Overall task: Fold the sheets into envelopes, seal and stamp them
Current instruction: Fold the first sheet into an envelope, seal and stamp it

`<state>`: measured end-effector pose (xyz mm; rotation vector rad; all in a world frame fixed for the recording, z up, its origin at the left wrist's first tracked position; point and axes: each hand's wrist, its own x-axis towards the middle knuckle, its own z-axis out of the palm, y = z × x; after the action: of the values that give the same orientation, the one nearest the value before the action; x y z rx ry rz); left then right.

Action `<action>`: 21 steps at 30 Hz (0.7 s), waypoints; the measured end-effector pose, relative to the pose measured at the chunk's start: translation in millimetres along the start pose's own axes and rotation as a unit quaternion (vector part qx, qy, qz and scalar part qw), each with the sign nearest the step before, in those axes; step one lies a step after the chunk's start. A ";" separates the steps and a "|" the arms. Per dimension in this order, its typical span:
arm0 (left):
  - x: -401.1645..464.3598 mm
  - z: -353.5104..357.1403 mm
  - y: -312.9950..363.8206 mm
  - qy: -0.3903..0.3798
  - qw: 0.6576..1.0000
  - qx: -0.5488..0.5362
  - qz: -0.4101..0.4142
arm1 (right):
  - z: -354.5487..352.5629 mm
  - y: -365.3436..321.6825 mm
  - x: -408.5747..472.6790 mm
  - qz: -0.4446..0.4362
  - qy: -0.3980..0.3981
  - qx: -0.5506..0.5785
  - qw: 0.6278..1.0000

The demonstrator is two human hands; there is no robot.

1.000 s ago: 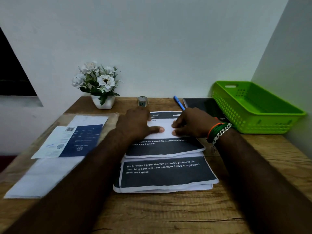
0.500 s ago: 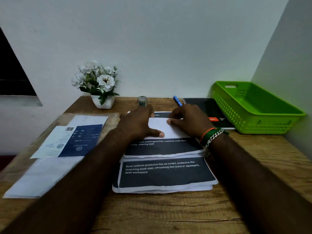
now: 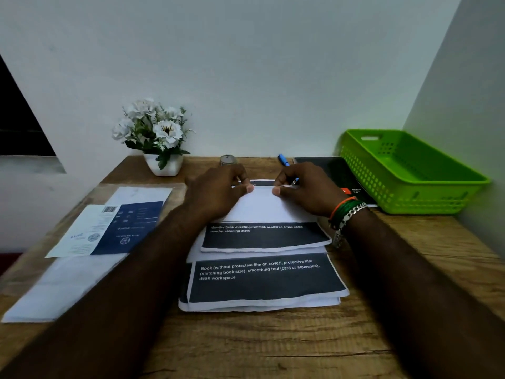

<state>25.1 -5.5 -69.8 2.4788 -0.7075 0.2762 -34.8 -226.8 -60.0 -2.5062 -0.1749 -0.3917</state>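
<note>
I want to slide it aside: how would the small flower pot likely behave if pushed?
The flower pot is small beneath a wide, tall bouquet, so it probably tips if pushed high. Its smooth white sides suggest it would slide on the wooden table when nudged low.

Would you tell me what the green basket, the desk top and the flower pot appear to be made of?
Green basket: likely moulded plastic, glossy, with rows of punched holes in its walls. Desk top: wood or a wood-look laminate, matte, with visible grain and cracks. Flower pot: smooth white, probably glazed ceramic, though plastic is possible.

Head view, looking forward and down, close over desk [image 3: 273, 346]
</note>
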 end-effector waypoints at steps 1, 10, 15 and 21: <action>2.1 -3.8 -4.6 -0.006 1.000 -0.008 -0.001 | -2.2 2.5 0.1 0.001 -0.002 0.005 1.000; 8.3 -16.3 -24.6 0.002 0.996 -0.080 -0.040 | -6.8 7.0 1.1 0.008 -0.017 0.029 0.999; 9.7 -6.7 -18.5 0.017 0.991 -0.132 0.008 | -6.7 4.2 1.1 0.006 -0.010 0.053 0.999; 10.3 -8.7 -21.0 0.026 0.992 -0.121 0.014 | -18.6 6.1 -3.5 0.051 -0.005 0.084 0.995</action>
<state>44.6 9.9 -68.5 2.2253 -0.7089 0.2484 -41.2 -242.6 -49.8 -2.3401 -0.0811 -0.3093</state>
